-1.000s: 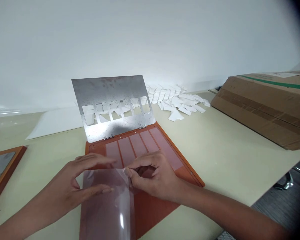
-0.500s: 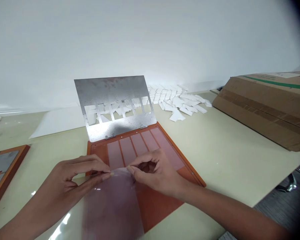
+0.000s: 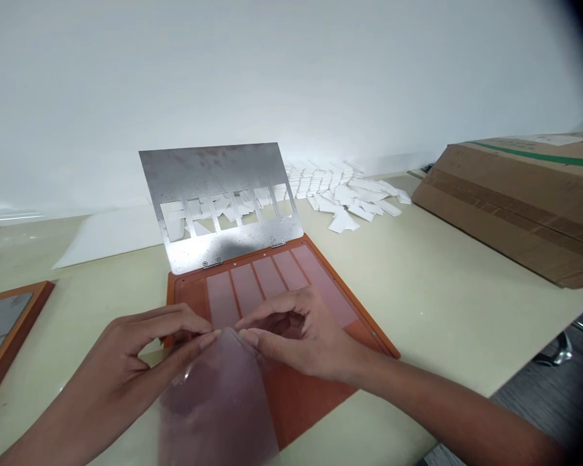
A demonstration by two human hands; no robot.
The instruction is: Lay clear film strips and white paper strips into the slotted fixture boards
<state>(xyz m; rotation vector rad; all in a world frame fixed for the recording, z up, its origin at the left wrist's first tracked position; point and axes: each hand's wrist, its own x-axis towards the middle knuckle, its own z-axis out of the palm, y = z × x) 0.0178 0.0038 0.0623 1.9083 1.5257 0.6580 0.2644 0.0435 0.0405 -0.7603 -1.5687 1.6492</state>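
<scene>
Hands (image 3: 136,343) (image 3: 296,340) pinching clear film (image 3: 218,401) between them

A clear plastic film (image 3: 218,398) is pinched at its upper edge between the left hand (image 3: 126,346) and the right hand (image 3: 301,336). Its lower part is draped over an orange tray (image 3: 189,298) and past the tray's near edge, above the counter (image 3: 393,323). Five pink rectangular pads (image 3: 267,278) are set in the tray, just beyond the hands. A steel stencil plate (image 3: 208,175) with a row of cut windows is hinged at the tray's far edge and is propped up, tilted back. Loose white paper pieces (image 3: 344,200) are heaped behind it, a cardboard box (image 3: 510,213) is laid on the right, and a second orange frame (image 3: 10,323) is seen at the left edge.
</scene>
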